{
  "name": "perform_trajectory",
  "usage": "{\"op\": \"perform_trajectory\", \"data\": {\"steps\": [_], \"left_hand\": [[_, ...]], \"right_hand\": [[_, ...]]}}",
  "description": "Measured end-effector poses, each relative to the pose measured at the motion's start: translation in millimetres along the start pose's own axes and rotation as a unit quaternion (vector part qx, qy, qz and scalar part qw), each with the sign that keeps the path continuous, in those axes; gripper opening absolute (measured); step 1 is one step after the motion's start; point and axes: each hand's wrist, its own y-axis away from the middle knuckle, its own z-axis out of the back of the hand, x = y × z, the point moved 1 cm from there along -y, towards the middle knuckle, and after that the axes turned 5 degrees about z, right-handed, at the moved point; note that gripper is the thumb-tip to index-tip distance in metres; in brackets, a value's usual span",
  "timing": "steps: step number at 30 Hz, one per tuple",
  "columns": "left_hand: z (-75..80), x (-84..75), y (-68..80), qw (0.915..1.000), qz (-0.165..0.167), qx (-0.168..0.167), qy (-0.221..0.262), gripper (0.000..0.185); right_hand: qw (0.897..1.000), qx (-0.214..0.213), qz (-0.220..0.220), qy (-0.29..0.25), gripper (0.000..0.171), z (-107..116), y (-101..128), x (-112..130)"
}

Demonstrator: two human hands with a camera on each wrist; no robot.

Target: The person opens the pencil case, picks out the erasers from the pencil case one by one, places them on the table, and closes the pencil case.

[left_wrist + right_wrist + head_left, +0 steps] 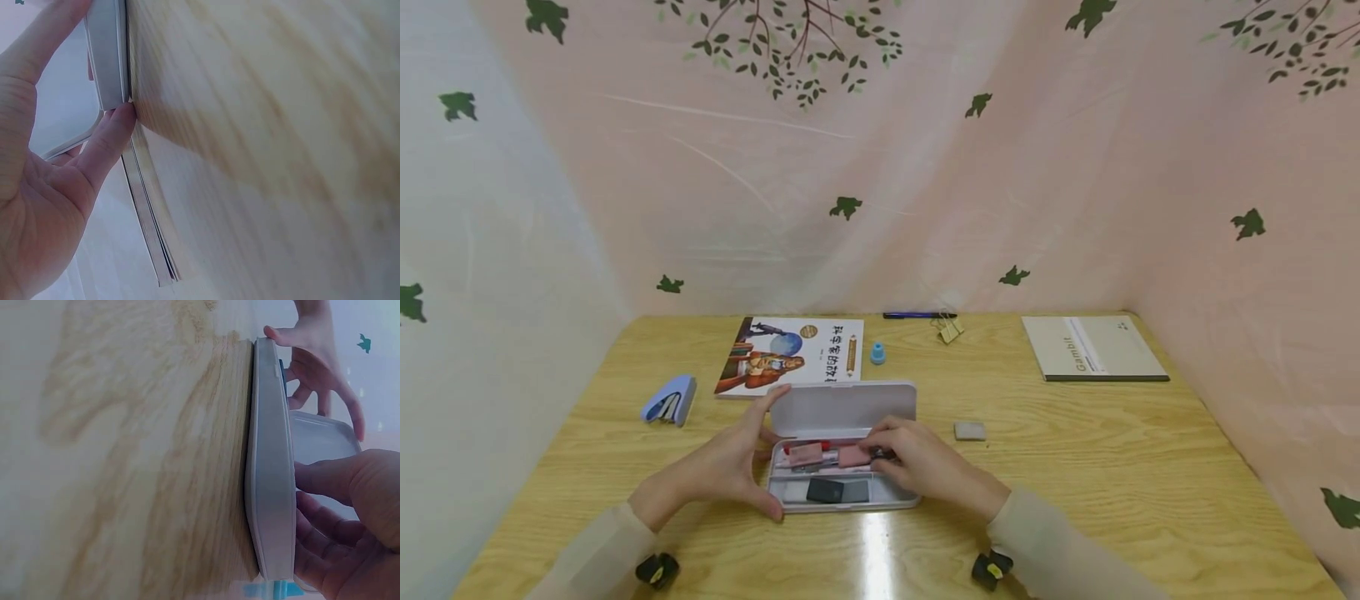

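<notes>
An open white pencil case [842, 507] stands on the table, its lid [842, 408] raised at the back. My left hand [722, 467] holds its left end, thumb at the front corner and a finger at the lid's top edge. In the left wrist view, the left hand's fingers [109, 144] touch the case's end. My right hand [921, 458] reaches into the right part and pinches a small dark object [882, 452], mostly covered by the fingers. Inside the back compartment lie pink blocks [806, 454]; the front one holds a black block [825, 491] and a grey block [855, 492].
Behind the case lie a picture book [790, 354], a small blue bottle-shaped piece [877, 354], a pen [913, 315] and a gold binder clip [950, 332]. A blue stapler [672, 400] is at left. To the right are a grey eraser [969, 431] and a notebook [1093, 348].
</notes>
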Motion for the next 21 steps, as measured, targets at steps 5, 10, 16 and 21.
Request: {"op": "perform_trajectory", "data": {"steps": [5, 10, 16, 21], "left_hand": [[-0.3, -0.1, -0.4, 1.0000, 0.003, 0.002, -0.001, 0.144], [-0.6, -1.5, -0.1, 1.0000, 0.004, 0.002, 0.002, 0.144], [0.3, -3.3, 0.5, 1.0000, 0.006, 0.004, 0.001, 0.144], [0.5, -3.0, 0.6, 0.9999, 0.010, 0.003, 0.000, 0.144]], "right_hand": [[1.000, -0.009, -0.002, 0.015, 0.028, -3.4, -2.2, -1.0], [1.000, -0.010, -0.005, 0.019, 0.027, -5.9, -3.5, -2.2], [1.000, -0.010, -0.004, 0.022, 0.029, -6.4, -4.6, -2.7], [1.000, -0.009, -0.012, 0.018, 0.029, -6.4, -6.4, -2.9]]}}
